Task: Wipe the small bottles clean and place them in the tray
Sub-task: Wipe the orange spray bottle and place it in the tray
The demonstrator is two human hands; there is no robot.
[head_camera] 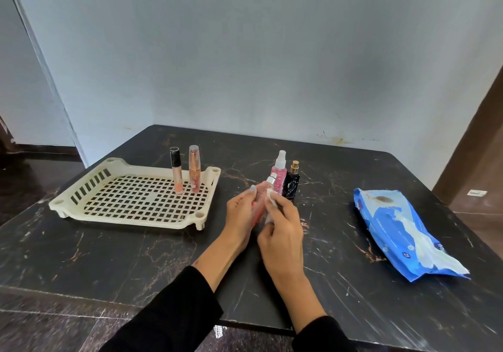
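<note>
My left hand (241, 213) grips a slim pink bottle (261, 200) with a silver cap, tilted over the dark table. My right hand (283, 226) presses a white wipe (271, 196) against the bottle's side. Just behind stand a pink spray bottle (279, 177) and a small black perfume bottle (291, 181) with a gold cap. In the cream slotted tray (89, 185) at the left, two slim tubes stand upright at its far right: one with a black cap (176, 172), one with a clear pink cap (194, 169).
A blue pack of wet wipes (400, 232) lies at the right of the black marble table (109, 256), a wipe sticking out of it. A grey wall runs behind the table. The near table edge is by my sleeves.
</note>
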